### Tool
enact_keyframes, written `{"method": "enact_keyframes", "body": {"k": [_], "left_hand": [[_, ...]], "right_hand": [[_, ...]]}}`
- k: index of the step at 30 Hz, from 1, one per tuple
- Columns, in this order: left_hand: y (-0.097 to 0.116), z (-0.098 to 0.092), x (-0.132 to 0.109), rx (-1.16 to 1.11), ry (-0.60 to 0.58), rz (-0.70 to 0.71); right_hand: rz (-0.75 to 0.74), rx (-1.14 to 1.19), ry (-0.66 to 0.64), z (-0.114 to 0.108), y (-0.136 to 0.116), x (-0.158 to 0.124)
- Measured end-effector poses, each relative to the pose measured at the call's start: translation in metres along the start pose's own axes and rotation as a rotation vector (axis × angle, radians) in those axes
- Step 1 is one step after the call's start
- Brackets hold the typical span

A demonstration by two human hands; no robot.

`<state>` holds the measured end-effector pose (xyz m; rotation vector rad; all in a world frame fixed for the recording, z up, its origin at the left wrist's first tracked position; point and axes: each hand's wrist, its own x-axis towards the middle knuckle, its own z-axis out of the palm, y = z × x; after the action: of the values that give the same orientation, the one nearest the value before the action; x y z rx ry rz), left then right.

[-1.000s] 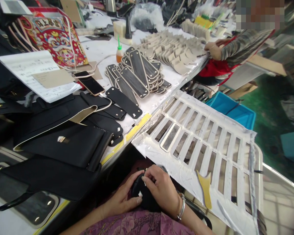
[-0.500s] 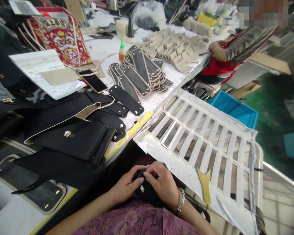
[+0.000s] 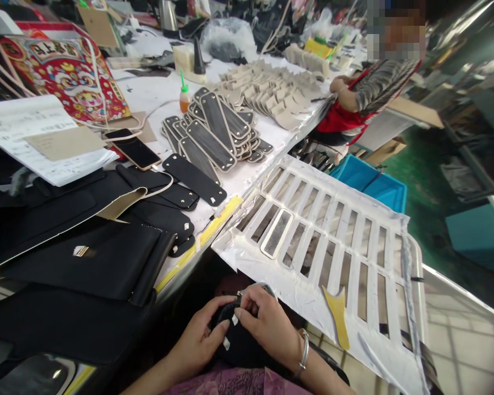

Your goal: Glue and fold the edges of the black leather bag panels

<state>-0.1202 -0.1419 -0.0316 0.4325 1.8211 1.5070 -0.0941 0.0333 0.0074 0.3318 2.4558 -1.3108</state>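
Low in the head view, both my hands close on a small black leather piece (image 3: 239,343) with little metal studs, held over my lap. My left hand (image 3: 200,340) grips its left side, thumb on top. My right hand (image 3: 267,323), a silver bangle on its wrist, pinches the piece's upper edge with its fingertips. Just beyond my hands lies a white glue-smeared slatted rack (image 3: 333,258) with one grey strip (image 3: 276,233) resting in a slot and a yellow scraper (image 3: 337,315) on it.
The worktable (image 3: 156,93) carries a pile of black strips with cream edges (image 3: 214,129), black leather bag panels (image 3: 86,252), a phone (image 3: 134,149), papers (image 3: 33,137), a glue bottle (image 3: 184,99) and beige cut pieces (image 3: 271,90). Another person (image 3: 366,88) works at the far right. A blue bin (image 3: 370,184) stands below.
My hands have turned and shifted the black piece slightly in my lap. The view has swung a little to the right.
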Motion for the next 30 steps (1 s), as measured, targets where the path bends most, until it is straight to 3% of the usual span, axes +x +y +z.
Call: {"method": "enact_keyframes", "body": {"k": [5,9,16,21,26,30], "left_hand": [[0.009,0.002,0.007,-0.049,0.057,-0.109],[0.007,0.003,0.005,-0.008,0.020,-0.066],[-0.003,0.005,0.003,-0.005,0.075,-0.001],[-0.009,0.000,-0.003,-0.042,-0.041,-0.027],[-0.017,0.004,-0.017,-0.057,0.049,-0.061],[-0.018,0.009,-0.021,-0.086,0.075,-0.049]], "right_hand": [[-0.012,0.008,-0.046,-0.003,0.001,0.002],[0.010,0.045,-0.076,-0.007,0.004,0.002],[0.026,0.017,-0.042,-0.008,0.002,0.009],[-0.051,0.156,-0.215,-0.009,0.009,0.010],[-0.213,0.080,0.008,-0.002,0.008,-0.007],[-0.174,0.092,-0.023,0.000,0.008,-0.011]]}}
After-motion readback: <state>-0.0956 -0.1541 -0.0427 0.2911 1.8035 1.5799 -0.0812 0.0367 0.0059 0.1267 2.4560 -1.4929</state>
